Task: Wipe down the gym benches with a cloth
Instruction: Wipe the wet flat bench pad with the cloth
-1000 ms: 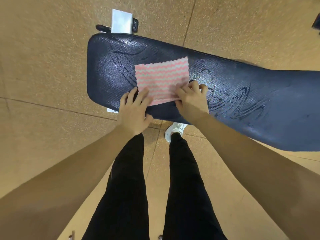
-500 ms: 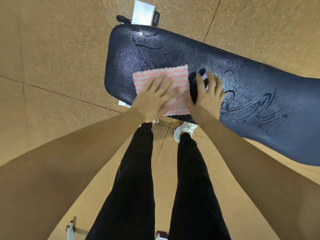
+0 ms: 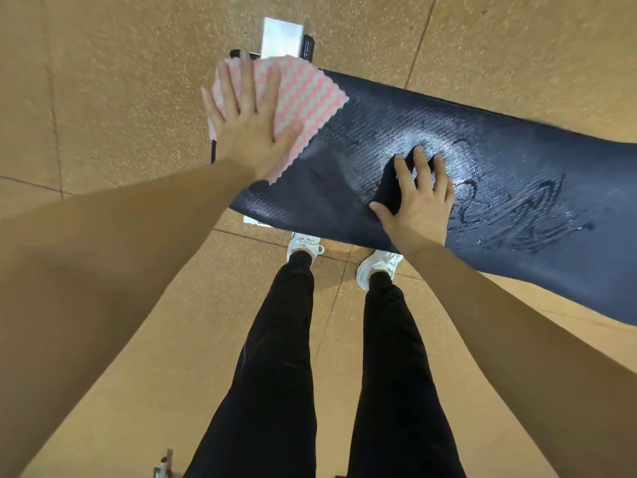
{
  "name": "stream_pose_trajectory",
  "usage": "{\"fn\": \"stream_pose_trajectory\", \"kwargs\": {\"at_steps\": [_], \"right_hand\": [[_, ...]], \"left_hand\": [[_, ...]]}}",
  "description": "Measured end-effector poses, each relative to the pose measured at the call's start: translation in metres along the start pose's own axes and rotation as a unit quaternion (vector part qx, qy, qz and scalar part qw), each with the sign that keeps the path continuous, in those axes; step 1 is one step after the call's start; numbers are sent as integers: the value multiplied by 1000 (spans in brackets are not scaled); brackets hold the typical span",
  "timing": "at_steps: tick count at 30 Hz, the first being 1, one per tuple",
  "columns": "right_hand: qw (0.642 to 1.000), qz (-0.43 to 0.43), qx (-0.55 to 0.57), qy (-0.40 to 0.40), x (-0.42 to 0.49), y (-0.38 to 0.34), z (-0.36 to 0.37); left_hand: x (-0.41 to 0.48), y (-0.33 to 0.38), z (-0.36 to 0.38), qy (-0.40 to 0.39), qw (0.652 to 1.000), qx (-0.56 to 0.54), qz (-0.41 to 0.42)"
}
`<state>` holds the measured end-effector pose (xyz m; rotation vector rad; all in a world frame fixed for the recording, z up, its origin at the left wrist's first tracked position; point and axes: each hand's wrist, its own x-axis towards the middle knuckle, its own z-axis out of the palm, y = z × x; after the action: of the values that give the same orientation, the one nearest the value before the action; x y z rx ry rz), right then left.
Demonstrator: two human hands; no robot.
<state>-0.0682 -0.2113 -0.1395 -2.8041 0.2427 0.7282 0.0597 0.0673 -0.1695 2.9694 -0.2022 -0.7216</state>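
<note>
A dark padded gym bench (image 3: 517,208) runs from upper left to right, its surface streaked with wet marks. A pink and white zigzag cloth (image 3: 303,94) covers the bench's left end. My left hand (image 3: 248,119) lies flat on the cloth with fingers spread, pressing it down. My right hand (image 3: 417,198) rests flat on the bare pad nearer the front edge, fingers apart, holding nothing.
A metal frame piece (image 3: 282,37) sticks out beyond the bench's left end. Tan speckled floor (image 3: 103,98) surrounds the bench. My legs in black trousers and white shoes (image 3: 377,267) stand at the bench's front edge. A small metal part (image 3: 163,469) shows at the bottom.
My left hand has slid the cloth toward the bench's left end and rotated it. My right hand has stayed planted on the pad, now well apart from the cloth.
</note>
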Motion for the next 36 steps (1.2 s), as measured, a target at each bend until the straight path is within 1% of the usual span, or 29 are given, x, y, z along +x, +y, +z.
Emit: {"fn": "stream_pose_trajectory", "kwargs": {"at_steps": [4,9,14,16,18,21,24,29,31,36], "right_hand": [[1000,-9,-5,-1,0,3,-2],[999,-31,-3,-17,-1,11,-4],[999,-30,22,-19,-7,9,-2],[999,-31,32,-14,-10,8,0],[998,-37,44,-8,-12,10,2],[998,-31,62,9,-21,17,5],[997,2,73,26,-30,28,5],[997,57,54,17,-34,44,5],[996,73,47,14,-34,47,5],[997,67,46,11,-35,50,5]], "left_hand": [[-6,6,5,9,1000,6,-6],[-64,10,37,-3,999,30,44],[-118,35,59,-53,997,19,60],[-129,46,65,-72,993,18,88],[-134,50,69,-75,989,30,121],[-123,47,66,-73,984,52,152],[-95,46,53,-67,983,56,162],[-31,55,28,-4,992,48,117],[-6,62,16,5,993,46,106],[16,80,6,13,994,54,95]]}}
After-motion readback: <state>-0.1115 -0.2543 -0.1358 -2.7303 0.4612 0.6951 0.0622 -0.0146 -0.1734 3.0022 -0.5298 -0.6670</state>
